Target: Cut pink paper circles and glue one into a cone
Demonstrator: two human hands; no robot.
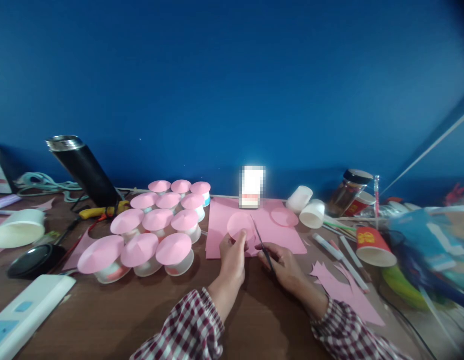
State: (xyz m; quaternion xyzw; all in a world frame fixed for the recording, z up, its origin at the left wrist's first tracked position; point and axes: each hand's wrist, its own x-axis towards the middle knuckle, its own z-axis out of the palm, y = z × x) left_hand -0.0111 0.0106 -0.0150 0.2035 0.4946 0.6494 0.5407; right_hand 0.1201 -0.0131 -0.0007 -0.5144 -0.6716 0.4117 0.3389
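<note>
My left hand (234, 255) is closed on the near edge of a round pink paper disc (239, 224), thumb on top. In my right hand (280, 265) is a pair of dark scissors (266, 250), blades pointing away from me beside the disc's right edge. Whether the blades are apart is too blurred to tell. Beneath both lies a stack of pink paper sheets (220, 245). Another pink disc (284, 217) rests on the stack's right side. To the left, several pink paper cones (173, 248) sit like hats on upturned paper cups (179, 265).
A phone-like bright, pixelated object (252, 185) stands against the blue wall. Right of the stack are white cups (312, 214), markers (329, 246), a red cup (374, 246), a jar (348, 192) and paper scraps (348, 292). Leftward stand a black flask (87, 170) and power strip (32, 310).
</note>
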